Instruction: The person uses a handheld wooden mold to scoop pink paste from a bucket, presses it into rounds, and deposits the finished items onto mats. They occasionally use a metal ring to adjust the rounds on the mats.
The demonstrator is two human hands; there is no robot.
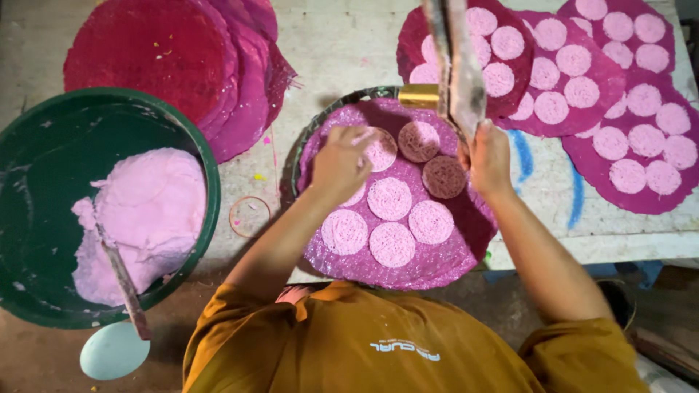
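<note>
Here, mid-frame, the left hand (341, 161) presses closed fingers on a pink disc (379, 149); the right hand (488, 156) grips the press lever (460, 69).

Worn pale table (342, 44) with blue streaks (520, 153), over dark brown floor (44, 356)

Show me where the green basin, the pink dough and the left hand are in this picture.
green basin (29, 182), head view, on its bare inner wall at the left.
pink dough (149, 211), head view, middle of the mass.
left hand (341, 164), head view, back of the hand.
</note>
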